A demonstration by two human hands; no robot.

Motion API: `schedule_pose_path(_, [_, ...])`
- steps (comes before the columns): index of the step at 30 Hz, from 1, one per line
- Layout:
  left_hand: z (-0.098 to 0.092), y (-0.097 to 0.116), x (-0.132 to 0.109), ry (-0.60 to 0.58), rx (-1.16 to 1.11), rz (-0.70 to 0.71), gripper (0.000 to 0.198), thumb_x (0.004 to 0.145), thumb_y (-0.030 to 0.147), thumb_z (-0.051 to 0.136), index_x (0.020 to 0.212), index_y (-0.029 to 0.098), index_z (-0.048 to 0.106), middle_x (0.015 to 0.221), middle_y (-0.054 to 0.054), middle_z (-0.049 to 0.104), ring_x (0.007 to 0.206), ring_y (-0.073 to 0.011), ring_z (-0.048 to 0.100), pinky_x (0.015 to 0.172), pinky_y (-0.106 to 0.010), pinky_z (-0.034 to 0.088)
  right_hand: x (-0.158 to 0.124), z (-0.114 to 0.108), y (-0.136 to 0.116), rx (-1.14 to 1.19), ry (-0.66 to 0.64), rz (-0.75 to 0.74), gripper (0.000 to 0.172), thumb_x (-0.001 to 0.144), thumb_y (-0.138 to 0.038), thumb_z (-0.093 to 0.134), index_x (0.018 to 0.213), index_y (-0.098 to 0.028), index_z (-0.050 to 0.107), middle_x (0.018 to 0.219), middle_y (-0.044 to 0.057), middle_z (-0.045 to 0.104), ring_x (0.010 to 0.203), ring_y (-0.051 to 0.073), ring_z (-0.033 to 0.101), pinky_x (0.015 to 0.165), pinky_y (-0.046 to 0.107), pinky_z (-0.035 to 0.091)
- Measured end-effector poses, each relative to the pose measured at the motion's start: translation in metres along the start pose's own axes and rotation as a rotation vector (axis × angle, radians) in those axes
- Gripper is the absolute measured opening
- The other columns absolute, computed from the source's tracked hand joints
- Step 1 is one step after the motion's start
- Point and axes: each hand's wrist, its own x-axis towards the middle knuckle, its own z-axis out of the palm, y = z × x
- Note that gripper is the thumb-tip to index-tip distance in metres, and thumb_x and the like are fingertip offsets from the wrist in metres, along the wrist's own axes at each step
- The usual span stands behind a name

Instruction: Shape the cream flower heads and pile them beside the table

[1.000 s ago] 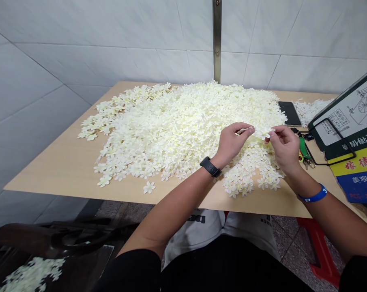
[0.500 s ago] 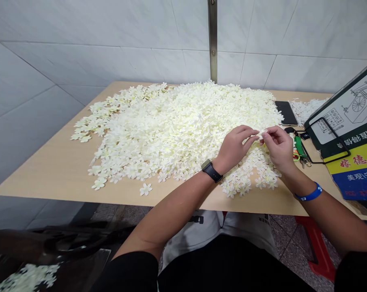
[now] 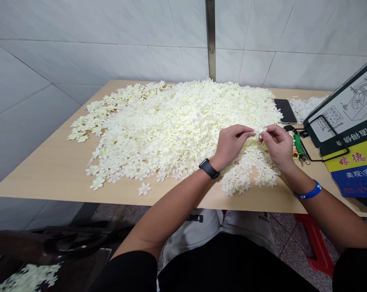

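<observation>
A big heap of cream-white fabric flowers point(image 3: 177, 121) covers most of the pale wooden table point(image 3: 49, 170). Over its right front part, my left hand point(image 3: 230, 144) and my right hand point(image 3: 276, 146) meet fingertip to fingertip. Both pinch one small white flower point(image 3: 258, 132) between thumb and fingers. A black watch sits on my left wrist, a blue band on my right.
A black phone point(image 3: 284, 110) lies at the back right, with keys and a green tag point(image 3: 298, 146) beside my right hand. A printed cardboard box point(image 3: 350, 134) stands at the right edge. More white pieces point(image 3: 305, 106) lie behind it. Flowers point(image 3: 28, 275) lie on the floor at lower left.
My hands have closed together on the flower; a second ago they held it a little apart. The view has shifted slightly.
</observation>
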Motion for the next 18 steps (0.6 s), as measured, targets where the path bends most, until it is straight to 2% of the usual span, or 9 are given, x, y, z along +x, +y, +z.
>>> schedule_pose_path(10, [-0.0003, -0.0012, -0.001, -0.024, 0.088, 0.071, 0.01, 0.091, 0.021, 0.073, 0.084, 0.026, 0.079, 0.088, 0.001, 0.079, 0.083, -0.0133, 0.072, 0.082, -0.03, 0.056, -0.0007, 0.0004, -0.0009, 0.033, -0.035, -0.006, 0.017, 0.081, -0.035, 0.076, 0.083, -0.022, 0.066, 0.074, -0.002, 0.061, 0.064, 0.012, 0.061, 0.062, 0.029, 0.058])
schedule_pose_path(14, [-0.0004, 0.0004, 0.0002, -0.031, 0.007, 0.02, 0.008, 0.09, 0.023, 0.073, 0.084, 0.024, 0.078, 0.088, 0.001, 0.079, 0.083, -0.0131, 0.071, 0.08, -0.029, 0.056, 0.0001, 0.0004, -0.0004, 0.028, -0.012, -0.018, 0.015, 0.079, -0.033, 0.077, 0.081, -0.022, 0.066, 0.075, -0.002, 0.061, 0.062, 0.011, 0.059, 0.06, 0.028, 0.057])
schedule_pose_path(18, [-0.0035, 0.0017, 0.0037, 0.002, -0.038, -0.043, 0.011, 0.093, 0.026, 0.069, 0.085, 0.022, 0.075, 0.091, -0.001, 0.078, 0.086, -0.0134, 0.07, 0.075, -0.026, 0.055, 0.0028, -0.0016, 0.0028, -0.005, 0.022, 0.002, 0.021, 0.079, -0.039, 0.076, 0.082, -0.022, 0.064, 0.075, -0.002, 0.06, 0.062, 0.012, 0.061, 0.06, 0.028, 0.057])
